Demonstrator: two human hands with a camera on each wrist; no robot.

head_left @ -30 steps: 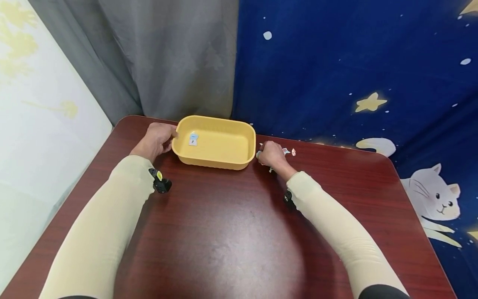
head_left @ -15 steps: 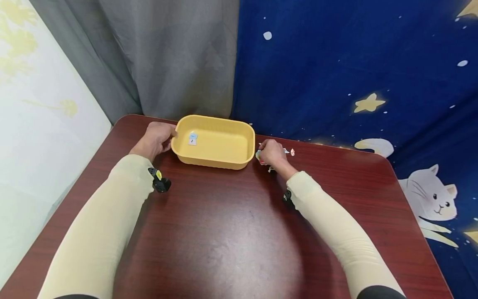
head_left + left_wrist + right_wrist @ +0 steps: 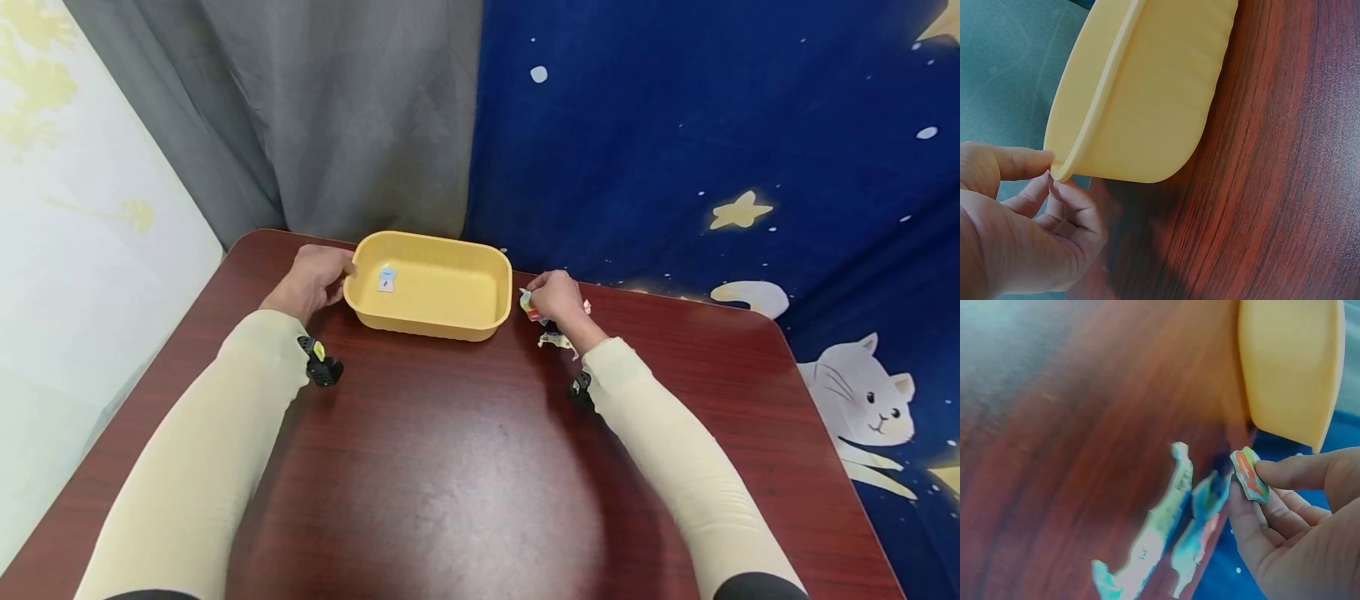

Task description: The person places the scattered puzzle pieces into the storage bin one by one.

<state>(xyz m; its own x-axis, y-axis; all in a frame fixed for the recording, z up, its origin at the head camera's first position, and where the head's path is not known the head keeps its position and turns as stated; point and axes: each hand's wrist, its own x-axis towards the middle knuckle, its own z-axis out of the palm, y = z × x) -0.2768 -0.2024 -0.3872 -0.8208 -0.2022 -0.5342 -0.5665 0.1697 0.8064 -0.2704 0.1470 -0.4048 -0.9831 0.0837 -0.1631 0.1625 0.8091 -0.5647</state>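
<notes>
A shallow yellow plastic basin stands near the table's back edge. My left hand pinches its left rim between thumb and fingers, plain in the left wrist view. Inside the basin lies a small pale blue and white piece. Right of the basin, my right hand pinches a small flat puzzle piece printed in red, yellow and green. Below that hand, a long pale puzzle piece and a blue-green one lie on the table. My right hand partly hides these pieces in the head view.
The dark red wooden table spreads out in front of both arms. A grey curtain and a blue starry curtain hang right behind its back edge. Another small piece shows beyond my right wrist.
My right hand has shifted slightly right and away, a coloured puzzle piece now showing at its fingertips. More of the pale piece near it is uncovered. My left hand stays on the basin rim.
</notes>
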